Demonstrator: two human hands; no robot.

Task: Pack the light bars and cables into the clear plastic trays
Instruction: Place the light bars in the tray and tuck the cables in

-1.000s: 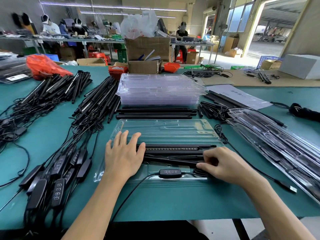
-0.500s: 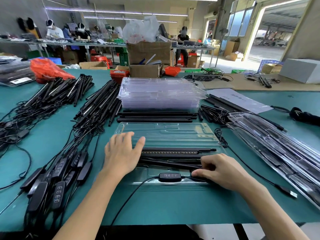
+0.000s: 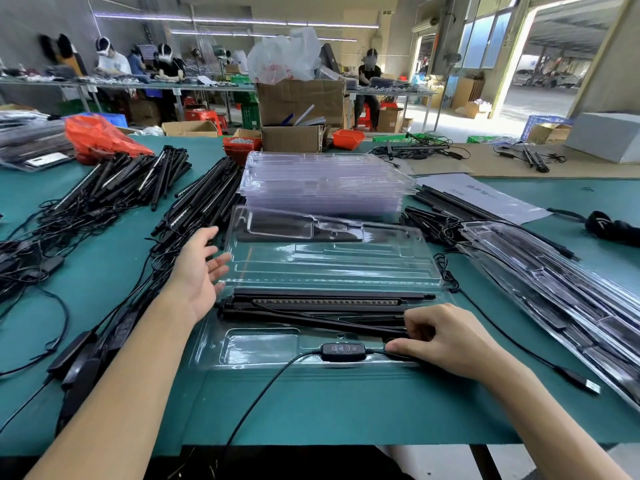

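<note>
Fingers of the right hand (image 3: 446, 341) curl over the cable at the tray's (image 3: 263, 348) near right corner, beside the controller (image 3: 343, 351). Light bars (image 3: 325, 301) lie mid-tray. Left hand (image 3: 199, 271), spread, holds nothing, touching the raised lid's (image 3: 329, 261) left edge. Beyond: tray stack (image 3: 325, 181).

Tabletop (image 3: 311, 410): teal green, plain. Open tray (image 3: 332, 268): clear, colourless, with white glare streaks. Tray stack (image 3: 325, 183): clear with faint violet tint. Light bar (image 3: 329, 301) in the tray: black, with a row of pale dots along its strip. Cable (image 3: 263, 393): black. Inline controller (image 3: 343, 351): black, four small grey buttons. Loose bars (image 3: 204, 199) at left: black, some with white strips. Bag (image 3: 100, 138): orange-red. Bin (image 3: 348, 138): orange. Boxes (image 3: 301, 98): brown cardboard. Paper sheet (image 3: 485, 199): white, grey print.
</note>
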